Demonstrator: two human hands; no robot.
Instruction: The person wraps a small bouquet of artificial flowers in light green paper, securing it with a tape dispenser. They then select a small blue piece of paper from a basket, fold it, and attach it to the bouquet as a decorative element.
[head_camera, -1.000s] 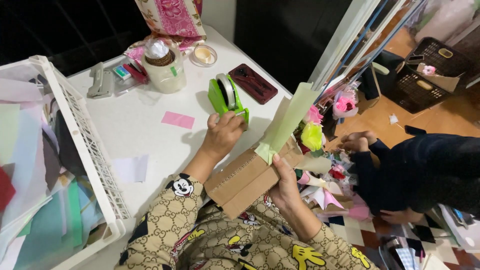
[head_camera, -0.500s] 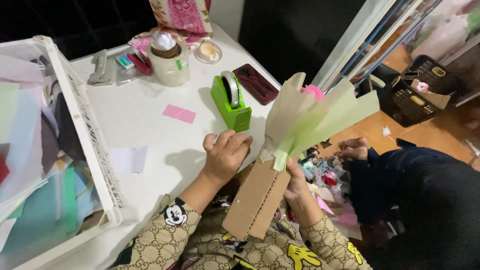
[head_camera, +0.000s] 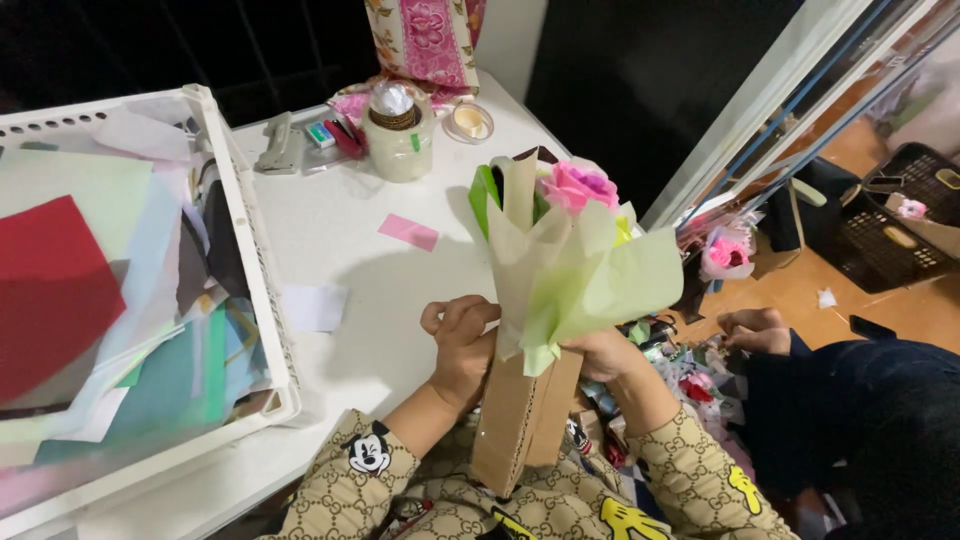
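A: Where was the bouquet (head_camera: 570, 250)?
B: Held upright over the near edge of the tabletop (head_camera: 400, 290), at about 3 o'clock from the white tray (head_camera: 262, 290). Pale green wrap around a pink flower (head_camera: 580, 185), brown cardboard sleeve (head_camera: 520, 420) below.

A: The hands?
B: Left hand (head_camera: 462, 345) sat at 9 o'clock of the sleeve, fingers curled and closed against its top, where the wrap went in. Right hand (head_camera: 605, 352) at 3 o'clock, fingers closed around the gathered neck of the wrap; their tips were hidden behind the paper.

A: What lay around it?
B: Pink slip (head_camera: 408, 232) at 10 o'clock of the bouquet, white slip (head_camera: 315, 307) at 9. Jar (head_camera: 398, 135) and stapler (head_camera: 278, 145) farther off at 11. Another person's hand (head_camera: 755, 330) at 3 o'clock, well apart.

A: How to do it well?
B: My judgement: keep the pinch at the neck, not on the flared wrap, which would crease. Hold the sleeve vertical so the flower stayed centred. Light pressure on the cardboard; it looked likely to buckle.
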